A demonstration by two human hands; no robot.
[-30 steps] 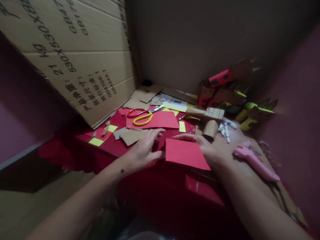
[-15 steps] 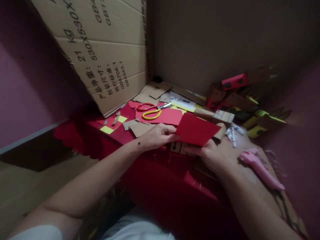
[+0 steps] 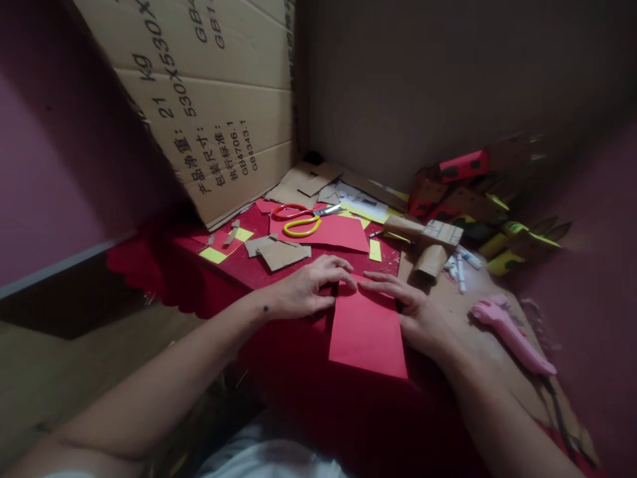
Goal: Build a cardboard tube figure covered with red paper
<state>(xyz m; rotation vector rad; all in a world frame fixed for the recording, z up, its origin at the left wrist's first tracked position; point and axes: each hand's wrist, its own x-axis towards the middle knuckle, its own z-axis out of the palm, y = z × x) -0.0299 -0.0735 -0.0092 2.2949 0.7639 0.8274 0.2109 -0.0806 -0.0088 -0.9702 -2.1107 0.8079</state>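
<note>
A sheet of red paper [image 3: 368, 338] lies at the table's near edge, its lower part extending out toward me. My left hand [image 3: 316, 287] rests at its upper left corner, fingers bent and fingertips touching the top edge, thumb apart. From the other side my right hand [image 3: 421, 312] reaches in, its fingers stretched out flat along that same top edge. Both hands press on the paper rather than grip it. Whatever lies beneath the paper is hidden. Scissors [image 3: 303, 222] with one red and one yellow handle lie beyond, on another red sheet [image 3: 343, 234].
A cardboard tube piece [image 3: 432, 262] stands right of the paper, near white markers [image 3: 460, 272]. A pink glue gun [image 3: 512, 335] lies farther right. Cardboard scraps [image 3: 281, 253] and a yellow strip [image 3: 375, 250] are scattered about. A large cardboard panel [image 3: 209, 99] rises behind left.
The red paper has come down from being held up between both hands to lying at the table edge. My fingers have shifted from holding its sides to pressing along its top edge.
</note>
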